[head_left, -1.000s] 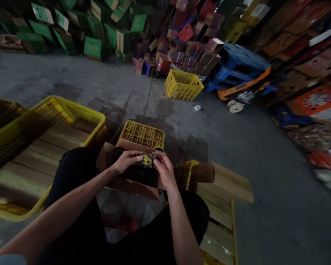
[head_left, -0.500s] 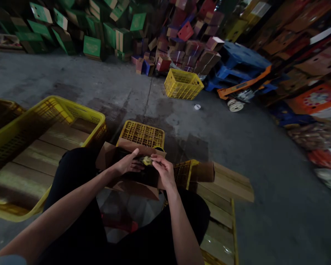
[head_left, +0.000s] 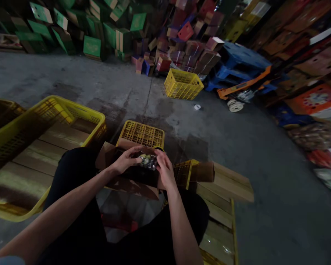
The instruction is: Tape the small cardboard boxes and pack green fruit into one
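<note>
A small clear plastic pack (head_left: 148, 161) with pale yellow-green and dark contents is held between my two hands; I cannot tell what is inside it. My left hand (head_left: 128, 159) grips its left end, thumb on the near side. On the right end, the fingers of my right hand (head_left: 164, 164) are closed round the edge. Both hands are over an open cardboard box (head_left: 138, 189) whose flaps are folded outward. The inside of the box is dark, and its contents cannot be made out.
An upturned yellow crate (head_left: 143, 133) stands just beyond the box. At left, a large yellow crate (head_left: 100, 119) holds closed cartons. Cartons (head_left: 231, 182) lie on another crate at right. Farther off are a yellow crate (head_left: 184, 85), a pallet jack (head_left: 245, 88) and piled green boxes (head_left: 92, 47).
The pack has turned so that its broad, shiny face shows. My left thumb has come down onto it, and my right fingers have shifted to its right end.
</note>
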{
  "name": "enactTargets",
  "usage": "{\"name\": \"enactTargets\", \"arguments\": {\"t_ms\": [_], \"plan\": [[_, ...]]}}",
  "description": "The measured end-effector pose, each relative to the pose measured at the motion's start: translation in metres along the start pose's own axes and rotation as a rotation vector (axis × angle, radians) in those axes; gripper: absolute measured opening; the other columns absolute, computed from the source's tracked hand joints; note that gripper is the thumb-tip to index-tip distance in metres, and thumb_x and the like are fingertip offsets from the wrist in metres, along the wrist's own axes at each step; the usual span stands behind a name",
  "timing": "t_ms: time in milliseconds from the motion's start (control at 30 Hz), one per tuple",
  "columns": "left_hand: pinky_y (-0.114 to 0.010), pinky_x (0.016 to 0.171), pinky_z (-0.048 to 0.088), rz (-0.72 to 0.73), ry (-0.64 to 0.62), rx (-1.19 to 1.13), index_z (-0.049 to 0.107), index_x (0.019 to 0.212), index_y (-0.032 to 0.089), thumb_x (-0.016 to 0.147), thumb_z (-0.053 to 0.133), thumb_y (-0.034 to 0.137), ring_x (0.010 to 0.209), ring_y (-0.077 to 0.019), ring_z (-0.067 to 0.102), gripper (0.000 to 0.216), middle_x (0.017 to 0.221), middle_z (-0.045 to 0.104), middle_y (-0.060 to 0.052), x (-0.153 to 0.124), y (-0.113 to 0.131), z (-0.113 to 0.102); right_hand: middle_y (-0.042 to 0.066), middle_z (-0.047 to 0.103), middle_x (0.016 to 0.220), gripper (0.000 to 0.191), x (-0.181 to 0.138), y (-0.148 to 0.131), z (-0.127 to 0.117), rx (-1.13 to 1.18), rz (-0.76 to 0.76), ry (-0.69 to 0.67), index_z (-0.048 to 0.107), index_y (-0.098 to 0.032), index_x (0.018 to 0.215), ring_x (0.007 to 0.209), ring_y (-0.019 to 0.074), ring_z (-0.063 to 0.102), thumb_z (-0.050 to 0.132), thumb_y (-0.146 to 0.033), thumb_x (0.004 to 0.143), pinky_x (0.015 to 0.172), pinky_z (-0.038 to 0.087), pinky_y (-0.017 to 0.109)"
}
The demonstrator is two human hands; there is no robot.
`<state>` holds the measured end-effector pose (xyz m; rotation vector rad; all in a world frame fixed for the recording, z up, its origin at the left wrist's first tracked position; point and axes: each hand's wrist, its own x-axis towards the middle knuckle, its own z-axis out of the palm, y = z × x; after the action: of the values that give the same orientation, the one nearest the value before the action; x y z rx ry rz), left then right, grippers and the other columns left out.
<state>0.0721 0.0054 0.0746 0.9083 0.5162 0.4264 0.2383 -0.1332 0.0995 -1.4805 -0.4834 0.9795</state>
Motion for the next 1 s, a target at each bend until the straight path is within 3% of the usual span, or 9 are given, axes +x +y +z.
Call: {"name": "enactTargets", "arguments": {"t_ms": [100,167,400,633,767,867,1000], "plan": [[-0.038,0.103,0.047,0.062,-0.027,0.056,0.064,0.135,0.024,0.063,0.094,0.024,0.118,-0.0274,0.063,0.078,0.125,0.070,-0.008,0.0004,-0.0003,0.0006,0.005,0.075,0.114,0.045,-0.0020,0.0035,0.0015,-0.016,0.107,-0.013,0.072,-0.029,0.115,0.107,0.0268,0.069,0.079,-0.054,0.078,0.075,0.060,0.034],[-0.038,0.104,0.046,0.053,-0.053,0.064,0.064,0.136,0.023,0.064,0.093,0.024,0.116,-0.0267,0.064,0.078,0.125,0.071,-0.007,0.0004,-0.0001,0.0010,0.004,0.076,0.103,0.043,-0.0024,0.0051,0.0012,-0.010,0.111,-0.038,0.074,-0.026,0.107,0.097,0.0256,0.071,0.082,-0.053,0.075,0.073,0.061,0.034],[-0.035,0.098,0.049,-0.031,-0.026,0.188,0.076,0.118,0.017,0.081,0.081,0.050,0.109,-0.0287,0.068,0.050,0.117,0.076,-0.010,-0.0022,-0.0015,0.0034,0.004,0.078,0.103,0.038,0.0001,0.0085,-0.0012,-0.072,0.023,-0.053,0.080,-0.025,0.102,0.094,0.0256,0.072,0.081,-0.052,0.076,0.081,0.059,0.036],[-0.028,0.076,0.052,-0.039,0.036,0.102,0.079,0.092,0.014,0.081,0.079,0.053,0.078,-0.0194,0.068,0.040,0.087,0.076,-0.006,-0.0023,-0.0004,0.0036,0.005,0.079,0.103,0.041,-0.0016,0.0066,0.0034,-0.052,0.041,-0.032,0.081,-0.024,0.103,0.092,0.0255,0.072,0.082,-0.054,0.074,0.079,0.058,0.035],[-0.025,0.069,0.050,-0.051,0.055,0.051,0.076,0.081,0.013,0.078,0.082,0.053,0.070,-0.0156,0.065,0.041,0.079,0.073,-0.004,-0.0023,0.0024,0.0037,0.006,0.078,0.103,0.041,-0.0019,0.0069,0.0063,0.024,0.088,-0.051,0.081,-0.023,0.103,0.093,0.0237,0.071,0.083,-0.053,0.074,0.078,0.058,0.032],[-0.026,0.072,0.051,-0.042,0.050,0.024,0.076,0.083,0.013,0.078,0.082,0.054,0.073,-0.0156,0.066,0.042,0.081,0.073,-0.005,-0.0016,0.0034,0.0034,0.006,0.079,0.103,0.041,-0.0006,0.0088,0.0064,0.014,0.088,-0.021,0.081,-0.023,0.102,0.093,0.0237,0.071,0.084,-0.051,0.073,0.078,0.057,0.032],[-0.032,0.085,0.055,-0.151,0.098,-0.032,0.074,0.111,0.016,0.079,0.078,0.062,0.095,-0.0216,0.069,0.056,0.109,0.074,-0.010,0.0016,0.0026,0.0001,0.006,0.079,0.105,0.040,0.0021,0.0080,0.0024,-0.037,0.014,0.043,0.081,-0.024,0.102,0.100,0.0271,0.071,0.083,-0.051,0.074,0.088,0.056,0.038]]}}
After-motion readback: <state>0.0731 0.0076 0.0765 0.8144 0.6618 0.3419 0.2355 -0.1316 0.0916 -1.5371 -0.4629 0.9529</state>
